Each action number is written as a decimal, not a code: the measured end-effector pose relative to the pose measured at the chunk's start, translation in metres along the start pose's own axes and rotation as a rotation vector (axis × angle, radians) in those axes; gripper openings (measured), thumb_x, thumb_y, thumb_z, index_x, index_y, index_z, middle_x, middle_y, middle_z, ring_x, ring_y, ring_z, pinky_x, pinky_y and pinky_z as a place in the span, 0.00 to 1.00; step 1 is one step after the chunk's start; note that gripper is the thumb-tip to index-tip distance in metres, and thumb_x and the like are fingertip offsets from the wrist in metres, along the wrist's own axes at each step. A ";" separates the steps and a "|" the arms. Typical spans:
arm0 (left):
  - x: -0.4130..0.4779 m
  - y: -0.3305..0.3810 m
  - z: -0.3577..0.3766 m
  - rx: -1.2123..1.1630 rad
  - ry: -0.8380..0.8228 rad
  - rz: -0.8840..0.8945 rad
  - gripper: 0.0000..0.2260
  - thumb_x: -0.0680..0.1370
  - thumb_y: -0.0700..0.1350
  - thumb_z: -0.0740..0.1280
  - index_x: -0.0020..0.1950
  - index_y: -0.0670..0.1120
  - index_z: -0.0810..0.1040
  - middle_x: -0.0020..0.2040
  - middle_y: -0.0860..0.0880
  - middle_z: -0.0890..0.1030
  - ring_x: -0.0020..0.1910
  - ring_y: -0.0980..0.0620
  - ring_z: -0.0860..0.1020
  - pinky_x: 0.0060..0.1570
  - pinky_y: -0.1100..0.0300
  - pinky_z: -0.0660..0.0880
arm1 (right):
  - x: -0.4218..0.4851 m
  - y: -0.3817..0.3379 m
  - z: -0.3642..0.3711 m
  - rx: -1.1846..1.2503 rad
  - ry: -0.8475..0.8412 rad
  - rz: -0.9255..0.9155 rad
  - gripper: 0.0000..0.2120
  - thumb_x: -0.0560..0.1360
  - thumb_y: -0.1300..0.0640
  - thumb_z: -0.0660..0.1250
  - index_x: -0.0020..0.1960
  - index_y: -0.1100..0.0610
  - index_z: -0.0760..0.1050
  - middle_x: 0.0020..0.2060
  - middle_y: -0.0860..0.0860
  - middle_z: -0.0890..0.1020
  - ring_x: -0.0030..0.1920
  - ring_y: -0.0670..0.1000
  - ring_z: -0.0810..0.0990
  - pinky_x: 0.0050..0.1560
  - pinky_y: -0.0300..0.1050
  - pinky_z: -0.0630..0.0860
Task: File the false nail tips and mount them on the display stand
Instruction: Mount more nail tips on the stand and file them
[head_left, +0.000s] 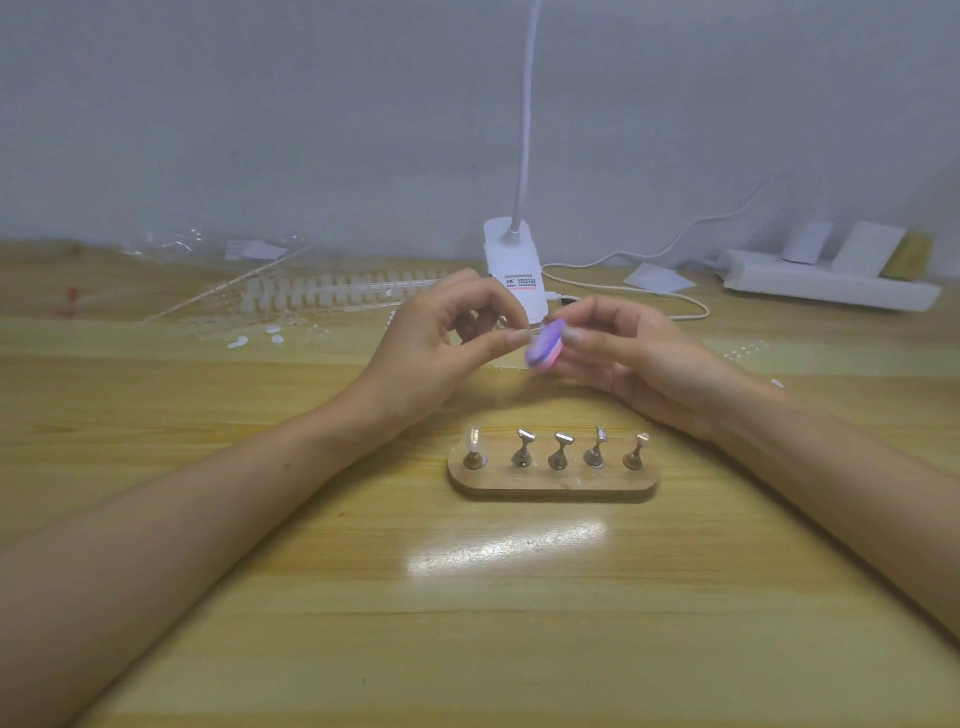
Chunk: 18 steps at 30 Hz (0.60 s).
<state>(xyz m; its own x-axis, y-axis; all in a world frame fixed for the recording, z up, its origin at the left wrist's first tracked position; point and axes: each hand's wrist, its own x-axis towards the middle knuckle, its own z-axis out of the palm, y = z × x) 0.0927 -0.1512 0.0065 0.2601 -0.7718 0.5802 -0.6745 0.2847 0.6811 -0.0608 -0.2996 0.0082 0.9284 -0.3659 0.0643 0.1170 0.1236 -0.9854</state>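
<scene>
Wood-grain laminate covers the surface (311, 597), and everything sits toward its far half, within your reach. A white power strip (831, 286) lies at the far right, well apart from the work. The white clip lamp (511, 265) stands just behind your hands so its light falls on the filing; its base carries a label with dark and red print, too blurred to read. Clear racks of unused tips (337, 293) lie at the far left, with a few loose ones in front of them.

Nearest you, the wooden display stand (553, 486) faces you with five metal holders. Only the leftmost bears a mounted tip (474, 439); four look bare, so the task seems at an early stage.

Your right hand (634, 358) grips a purple-and-pink buffer block (545, 345), tilted so one face meets the other hand. Your left hand (436, 348) pinches thumb to forefinger right at that face, above the surface and beyond the stand. What it pinches is too small to make out; I judge it to be the false nail tip being filed.
</scene>
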 end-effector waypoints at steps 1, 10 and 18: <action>0.000 0.000 0.000 -0.001 0.003 -0.003 0.02 0.75 0.39 0.72 0.44 0.42 0.81 0.37 0.52 0.71 0.36 0.60 0.70 0.41 0.65 0.68 | -0.001 0.000 0.001 -0.046 -0.059 0.006 0.09 0.75 0.64 0.66 0.54 0.64 0.76 0.47 0.58 0.85 0.50 0.54 0.85 0.54 0.43 0.81; 0.000 -0.002 0.000 0.012 0.008 -0.006 0.03 0.75 0.41 0.73 0.44 0.42 0.82 0.37 0.52 0.70 0.35 0.58 0.69 0.44 0.63 0.68 | -0.001 0.003 0.005 -0.012 -0.045 -0.025 0.07 0.75 0.66 0.66 0.53 0.64 0.75 0.49 0.56 0.85 0.51 0.53 0.85 0.56 0.43 0.80; 0.001 -0.004 0.000 0.019 0.011 0.012 0.04 0.75 0.41 0.73 0.44 0.40 0.81 0.37 0.51 0.71 0.36 0.59 0.68 0.42 0.64 0.67 | 0.001 0.003 0.007 -0.010 -0.012 -0.004 0.11 0.72 0.64 0.67 0.53 0.64 0.75 0.48 0.57 0.85 0.51 0.53 0.85 0.58 0.43 0.80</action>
<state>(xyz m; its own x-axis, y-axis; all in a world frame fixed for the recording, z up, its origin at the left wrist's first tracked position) 0.0958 -0.1531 0.0047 0.2596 -0.7623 0.5928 -0.6908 0.2824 0.6657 -0.0573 -0.2927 0.0061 0.9320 -0.3556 0.0700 0.1171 0.1127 -0.9867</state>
